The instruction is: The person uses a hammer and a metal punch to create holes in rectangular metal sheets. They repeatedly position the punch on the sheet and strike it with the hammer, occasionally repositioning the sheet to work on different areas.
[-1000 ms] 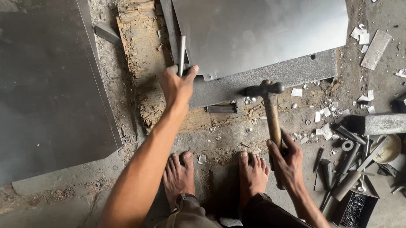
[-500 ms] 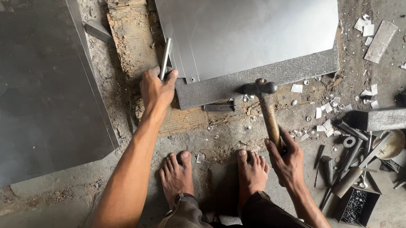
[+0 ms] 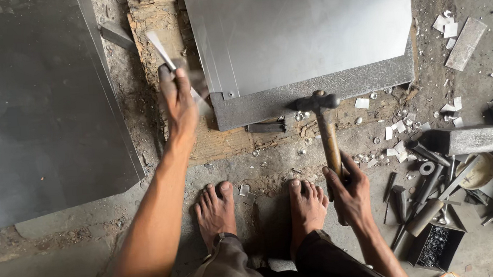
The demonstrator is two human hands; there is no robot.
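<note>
1. The metal sheet [image 3: 302, 29] lies flat on a dark steel slab [image 3: 312, 89], whose front edge sticks out below the sheet; the slab rests on a worn wooden block [image 3: 159, 24] on the dirt floor
2. The hammer [image 3: 324, 128] hangs over the slab's front edge, its dark head just above the steel and its wooden handle running back toward the person
3. The right hand [image 3: 349, 192] is clenched round the lower end of the handle, wrist bent, forearm coming up from the lower right
4. The left hand [image 3: 178, 100] is closed on a thin metal punch [image 3: 161, 49], which tilts up and to the left; hand and punch are blurred, and they sit over the wooden block just left of the sheet's corner, not on the sheet
5. The left arm is stretched nearly straight from the lower left
6. By the look of it, the step in hand is setting the punch for a blow, not the blow itself
7. A next move would call for the punch tip to stand steady on the sheet and the hammer head to line up above it
8. Both bare feet [image 3: 262, 209] stand close in front of the slab, small round metal bits [image 3: 299, 117] near them
9. A second large sheet [image 3: 33, 100] lies well to the left
10. A pile of loose tools [image 3: 432, 190] lies at the right
</note>
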